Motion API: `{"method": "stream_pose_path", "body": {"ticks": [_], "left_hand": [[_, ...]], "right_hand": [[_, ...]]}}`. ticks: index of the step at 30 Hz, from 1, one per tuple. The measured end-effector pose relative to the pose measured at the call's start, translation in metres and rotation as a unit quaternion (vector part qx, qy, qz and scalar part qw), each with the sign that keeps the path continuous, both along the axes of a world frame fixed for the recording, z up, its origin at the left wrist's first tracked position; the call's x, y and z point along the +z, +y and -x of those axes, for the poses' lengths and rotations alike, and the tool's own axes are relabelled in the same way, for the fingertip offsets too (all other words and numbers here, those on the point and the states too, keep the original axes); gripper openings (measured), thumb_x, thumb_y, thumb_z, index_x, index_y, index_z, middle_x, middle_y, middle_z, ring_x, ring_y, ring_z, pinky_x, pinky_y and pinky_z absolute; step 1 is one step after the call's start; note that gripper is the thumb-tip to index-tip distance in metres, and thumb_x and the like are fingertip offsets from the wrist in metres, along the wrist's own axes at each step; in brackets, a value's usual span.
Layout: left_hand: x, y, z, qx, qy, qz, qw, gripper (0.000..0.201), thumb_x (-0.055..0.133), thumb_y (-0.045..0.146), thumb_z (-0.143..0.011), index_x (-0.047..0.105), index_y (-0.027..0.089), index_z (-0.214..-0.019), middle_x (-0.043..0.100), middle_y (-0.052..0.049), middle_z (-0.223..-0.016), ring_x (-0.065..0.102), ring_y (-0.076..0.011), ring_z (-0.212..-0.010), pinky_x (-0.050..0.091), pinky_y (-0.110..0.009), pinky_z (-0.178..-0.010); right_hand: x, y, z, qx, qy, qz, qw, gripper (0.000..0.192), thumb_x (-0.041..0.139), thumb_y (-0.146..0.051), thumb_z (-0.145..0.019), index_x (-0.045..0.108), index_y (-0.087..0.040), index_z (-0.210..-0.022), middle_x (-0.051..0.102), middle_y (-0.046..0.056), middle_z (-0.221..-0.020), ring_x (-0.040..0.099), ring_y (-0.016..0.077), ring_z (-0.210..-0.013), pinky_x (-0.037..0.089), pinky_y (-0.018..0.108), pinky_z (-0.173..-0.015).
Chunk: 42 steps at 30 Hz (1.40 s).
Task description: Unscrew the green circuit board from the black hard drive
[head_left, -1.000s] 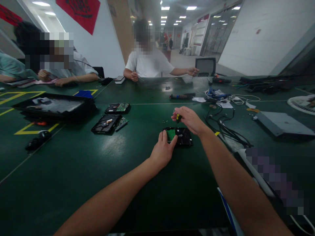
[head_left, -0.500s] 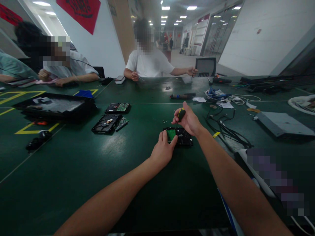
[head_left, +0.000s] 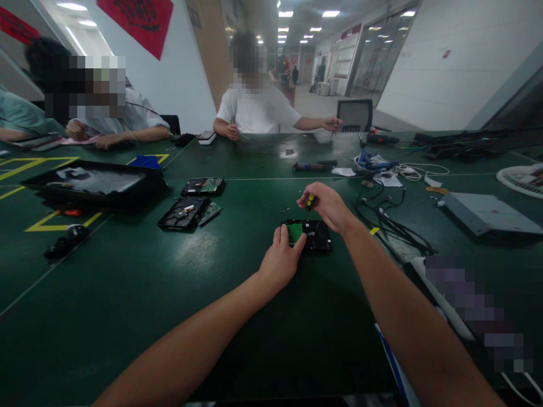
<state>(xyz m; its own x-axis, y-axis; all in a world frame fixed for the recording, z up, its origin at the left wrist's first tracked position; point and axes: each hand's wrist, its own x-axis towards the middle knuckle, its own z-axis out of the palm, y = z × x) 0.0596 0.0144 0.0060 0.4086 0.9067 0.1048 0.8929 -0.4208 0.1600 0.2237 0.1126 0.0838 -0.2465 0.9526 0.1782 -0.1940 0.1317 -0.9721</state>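
"Starting from the fingers, how did they stand?"

"The left hand rested on the hard drive, thumb and fingers fairly wide apart, straddling its circuit board. The right hand was wrapped around a black-and-yellow screwdriver, the thin shaft angled down toward the drive's twelve o'clock edge. Whether the tip touched, I couldn't tell."

"And the drive itself?"

"Flat, black and rectangular, lying on the dark green table near twelve o'clock from the person. The bright green board covered much of its nine o'clock half. The three o'clock half was dark casing, with a small pale square, a greyish round spot and a bright dot toward four."

"What lay around it?"

"Tiny shiny bits close by, near eleven. Well apart, at ten, a second drive showed its own green board; between nine and ten sat a black one. Dark cables sprawled at three, with a grey metal box beyond. A co-worker in white sat across, at eleven."
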Motion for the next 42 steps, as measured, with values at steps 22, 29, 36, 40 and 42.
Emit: {"method": "stream_pose_path", "body": {"ticks": [22,29,36,40,42], "left_hand": [[0.003,-0.001,-0.001,0.001,0.005,-0.002,1.000,0.062,0.047,0.015,-0.099,0.034,0.033,-0.157,0.021,-0.019,-0.165,0.018,-0.0443,-0.154,0.049,-0.054,-0.104],[0.005,-0.002,-0.002,0.000,0.009,0.000,1.000,0.064,0.048,0.011,-0.098,0.035,0.032,-0.157,0.023,-0.019,-0.165,0.020,-0.0433,-0.153,0.047,-0.054,-0.107],[0.004,-0.002,-0.001,-0.001,0.013,-0.001,1.000,0.064,0.047,0.011,-0.098,0.034,0.033,-0.157,0.024,-0.019,-0.165,0.020,-0.0423,-0.154,0.048,-0.052,-0.106],[0.004,-0.001,-0.001,0.000,0.012,0.003,1.000,0.064,0.047,0.011,-0.098,0.035,0.033,-0.157,0.024,-0.018,-0.165,0.021,-0.0425,-0.154,0.049,-0.052,-0.105],[0.004,-0.001,-0.002,0.001,0.015,0.006,1.000,0.064,0.047,0.011,-0.098,0.035,0.033,-0.157,0.023,-0.018,-0.166,0.021,-0.0432,-0.153,0.048,-0.053,-0.106]], "right_hand": [[0.000,0.000,0.006,-0.075,-0.068,-0.075,0.992,0.028,0.075,-0.047,-0.083,0.062,-0.024,-0.089,0.064,0.000,-0.085,0.062,0.0169,-0.082,0.051,0.034,-0.081],[0.008,-0.006,0.007,-0.165,-0.145,-0.191,0.957,0.025,0.071,-0.041,-0.087,0.053,-0.027,-0.098,0.061,0.000,-0.089,0.060,0.0170,-0.081,0.050,0.035,-0.076],[0.017,-0.018,0.009,-0.199,-0.230,-0.278,0.911,0.014,0.061,-0.041,-0.095,0.062,-0.028,-0.096,0.065,0.005,-0.099,0.063,0.0227,-0.092,0.050,0.041,-0.086],[0.018,-0.019,0.008,-0.200,-0.287,-0.320,0.880,0.011,0.057,-0.035,-0.096,0.063,-0.027,-0.101,0.065,0.007,-0.106,0.063,0.0244,-0.095,0.051,0.042,-0.085],[0.018,-0.019,0.007,-0.201,-0.315,-0.336,0.865,0.012,0.057,-0.031,-0.095,0.063,-0.027,-0.105,0.065,0.008,-0.109,0.062,0.0254,-0.097,0.050,0.043,-0.087]]}}
